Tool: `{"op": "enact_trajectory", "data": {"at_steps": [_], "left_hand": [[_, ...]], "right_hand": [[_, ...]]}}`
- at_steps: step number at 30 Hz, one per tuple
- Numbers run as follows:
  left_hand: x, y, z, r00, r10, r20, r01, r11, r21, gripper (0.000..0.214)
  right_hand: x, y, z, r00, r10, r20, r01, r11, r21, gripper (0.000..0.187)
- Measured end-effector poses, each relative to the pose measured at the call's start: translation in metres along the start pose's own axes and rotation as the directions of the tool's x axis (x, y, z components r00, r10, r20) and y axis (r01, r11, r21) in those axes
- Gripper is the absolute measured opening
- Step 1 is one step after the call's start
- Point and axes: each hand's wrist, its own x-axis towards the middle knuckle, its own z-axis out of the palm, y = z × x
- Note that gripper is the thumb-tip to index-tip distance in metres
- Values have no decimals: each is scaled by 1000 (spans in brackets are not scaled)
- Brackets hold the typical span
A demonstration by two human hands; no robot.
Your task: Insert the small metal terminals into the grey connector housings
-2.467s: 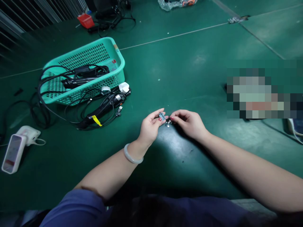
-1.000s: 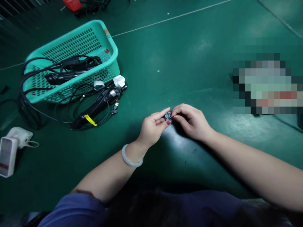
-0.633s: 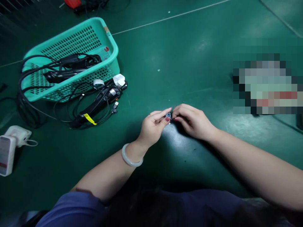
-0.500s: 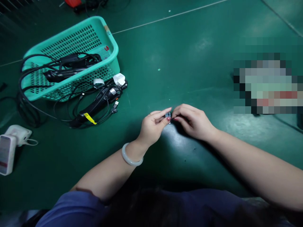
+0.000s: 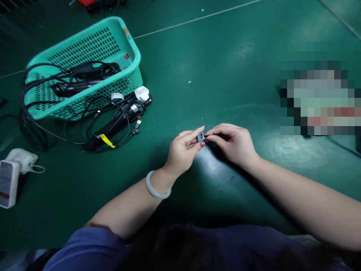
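Near the middle of the view, my left hand [image 5: 182,152] pinches a small grey block-like part [image 5: 200,137] between thumb and fingers. Dark holes or recesses show on the part's face, but its exact kind is too small to make out. From the right side, my right hand [image 5: 235,141] comes up to the part with thumb and forefinger pinched together at its edge. Whatever sits between those right fingertips is tiny and dark, and I cannot make it out. A pale bangle [image 5: 158,186] circles my left wrist.
A turquoise mesh basket [image 5: 135,66] with black cables and a black handheld device stands at the left. Another black handheld device [image 5: 118,122] with cords lies before it. A white gadget [image 5: 9,184] is at the far left. A blurred-out object [image 5: 321,101] lies right on the green surface [image 5: 180,98].
The grey part has turned in my left fingers, so more of its face shows. My right fingers have straightened a little at its edge.
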Motion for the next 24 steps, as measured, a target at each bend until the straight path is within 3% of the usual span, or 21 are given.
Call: {"op": "enact_trajectory", "data": {"at_steps": [8,17,21,24], "left_hand": [[-2,2,-1,998,68,11,-69,983,168,38],[-3,4,0,996,92,-7,-88,967,241,36],[-3,5,1,999,50,-18,-45,975,216,35],[-2,7,3,999,-29,-18,31,995,94,34]], "right_hand": [[-2,-5,-1,996,-83,-30,80,992,-99,6],[-3,-5,2,998,-58,-35,54,991,-120,7],[-3,-4,2,999,-37,-26,34,995,-94,7],[-1,-2,2,1000,9,-2,-9,1000,-14,7]]}}
